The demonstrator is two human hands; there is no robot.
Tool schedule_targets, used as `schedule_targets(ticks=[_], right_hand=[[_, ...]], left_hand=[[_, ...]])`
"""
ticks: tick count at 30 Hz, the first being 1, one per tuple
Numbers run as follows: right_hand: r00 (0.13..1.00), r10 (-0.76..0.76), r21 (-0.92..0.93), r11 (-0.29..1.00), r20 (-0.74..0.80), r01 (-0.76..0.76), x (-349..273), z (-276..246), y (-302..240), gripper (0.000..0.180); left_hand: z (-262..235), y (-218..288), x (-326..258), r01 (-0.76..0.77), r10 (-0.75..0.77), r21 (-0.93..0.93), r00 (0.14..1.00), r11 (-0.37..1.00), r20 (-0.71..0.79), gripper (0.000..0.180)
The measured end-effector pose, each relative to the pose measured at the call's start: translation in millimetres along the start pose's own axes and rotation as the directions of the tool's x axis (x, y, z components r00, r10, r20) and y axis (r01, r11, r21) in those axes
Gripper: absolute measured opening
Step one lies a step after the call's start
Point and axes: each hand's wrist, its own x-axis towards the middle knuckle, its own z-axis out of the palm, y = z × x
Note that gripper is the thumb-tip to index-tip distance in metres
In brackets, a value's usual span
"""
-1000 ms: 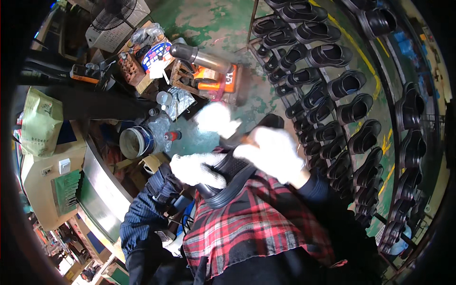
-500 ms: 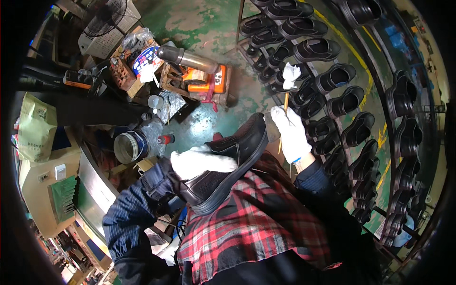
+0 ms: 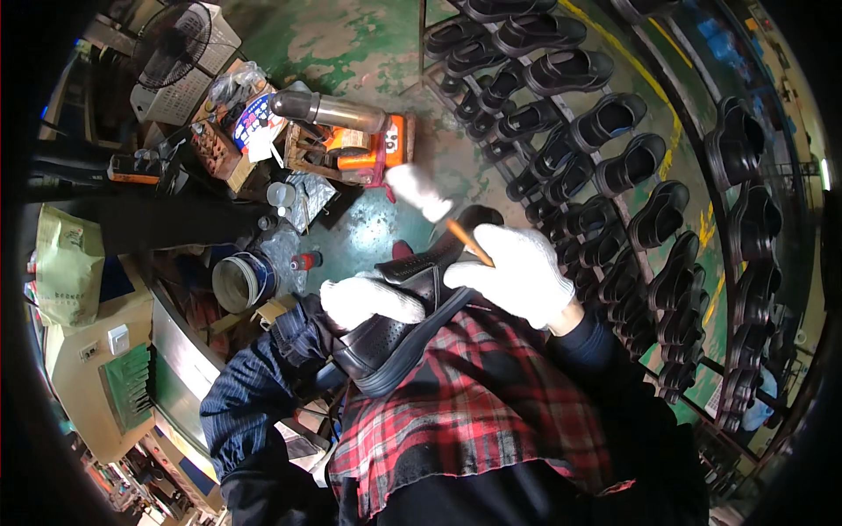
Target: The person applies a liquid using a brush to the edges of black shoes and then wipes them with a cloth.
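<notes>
Plainly, from the head view, our gloved left hand (image 3: 368, 300) grasps a black shoe (image 3: 386, 344) by its side, and the shoe lies slanted across the upper-left edge of the red plaid cloth (image 3: 491, 399). Our gloved right hand (image 3: 519, 273) pinches a thin brown stick (image 3: 469, 243) tipped with a blurred white wad (image 3: 428, 198); whether that hand touches the shoe, we cannot tell.

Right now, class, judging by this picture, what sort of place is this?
Probably a shoe workshop: rows of black shoes stand at the right, the left hand holds a single shoe, and the right hand holds a white-tipped stick.
</notes>
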Motion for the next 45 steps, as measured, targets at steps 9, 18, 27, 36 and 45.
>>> schedule_targets(ticks=[9,18,27,36,45], right_hand=[[0.991,-0.13,-0.091,0.987,0.006,0.13,1,3,-7,0.04],[0.998,-0.066,-0.098,0.993,0.008,0.066,10,5,-14,0.043],[0.991,-0.13,0.097,0.987,-0.015,0.131,10,7,-24,0.042],[0.971,-0.23,-0.123,0.967,-0.06,0.221,5,6,-24,0.048],[0.997,0.058,-0.153,0.987,0.044,-0.051,12,-8,1,0.054]], left_hand=[[22,19,-7,0.027,-0.026,-0.057,1.0,0.998,0.013,0.055],[11,5,-7,0.077,-0.063,-0.26,0.996,0.962,0.064,0.059],[-14,-16,-15,-0.353,0.325,0.361,0.936,0.863,0.138,0.03],[-4,-27,19,-0.065,0.076,-0.071,0.983,0.995,0.168,0.052],[21,-1,-21,-0.344,0.323,0.229,0.938,0.91,0.127,0.034]])
